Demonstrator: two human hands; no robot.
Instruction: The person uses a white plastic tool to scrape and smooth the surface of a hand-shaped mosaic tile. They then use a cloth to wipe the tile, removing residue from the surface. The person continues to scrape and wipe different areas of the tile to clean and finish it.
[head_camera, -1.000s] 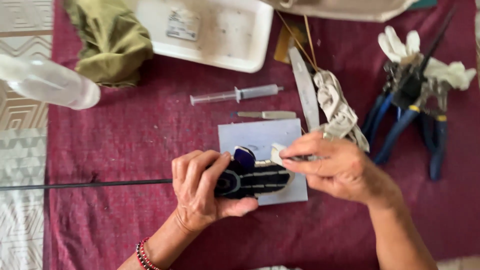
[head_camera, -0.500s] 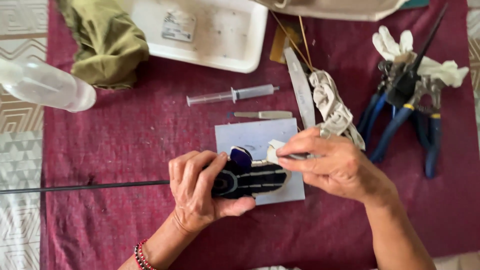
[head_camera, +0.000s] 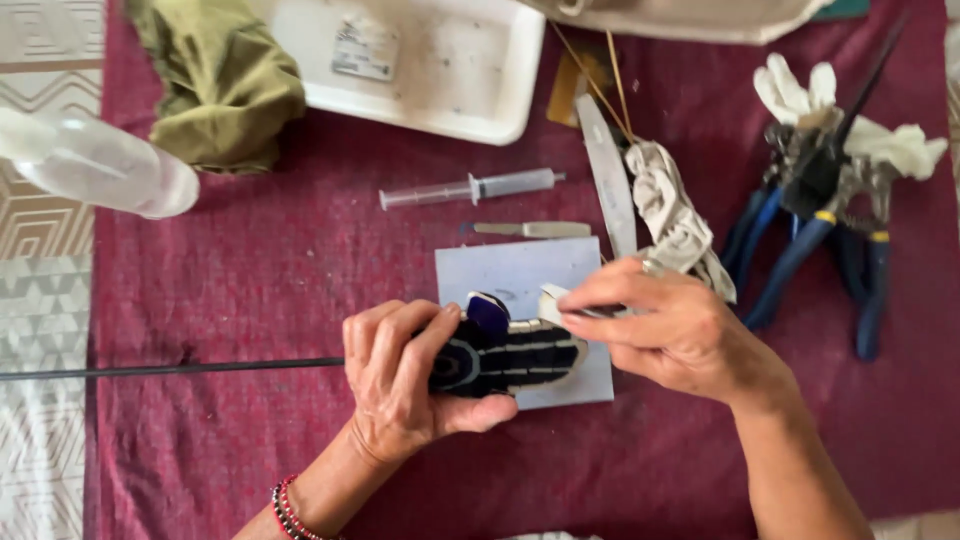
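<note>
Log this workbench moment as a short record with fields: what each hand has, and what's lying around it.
left hand: grips a dark striped piece on a thin black rod
right hand: pinches a small pale strip against the piece's top edge
under the work: pale blue card
surface: maroon cloth
behind: syringe, small blade, white tray, olive rag
right side: blue-handled pliers, white gloves

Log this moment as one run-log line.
left hand: grips dark striped piece | right hand: pinches small pale tool at it | under: pale sheet
</note>
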